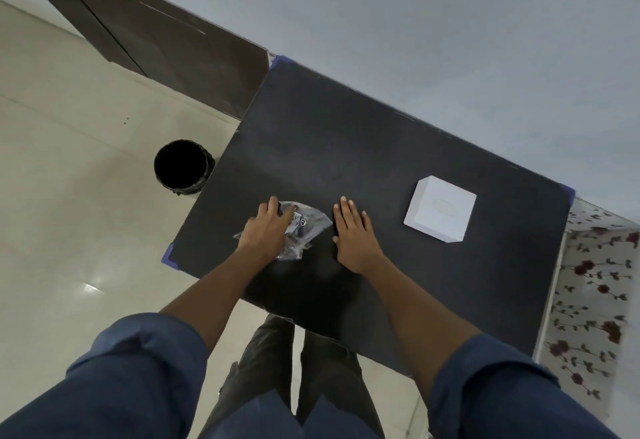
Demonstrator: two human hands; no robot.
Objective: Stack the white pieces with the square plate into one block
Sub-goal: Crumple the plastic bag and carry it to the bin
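A white square block (440, 208) sits on the black table (346, 134) toward its right end; its seams are too faint to tell apart. My right hand (353, 234) lies flat on the tabletop, fingers straight, to the left of the block and apart from it, holding nothing. My left hand (266, 227) rests on a clear plastic bag (306, 224) with small dark parts and a white label inside. Its fingers curl over the bag's left part, and I cannot tell whether they grip it.
A black round bin (183, 167) stands on the pale tiled floor left of the table. A flowered cloth (595, 286) covers a surface at the right. Grey wall runs behind the table. My dark trousers (298, 369) show below the near table edge.
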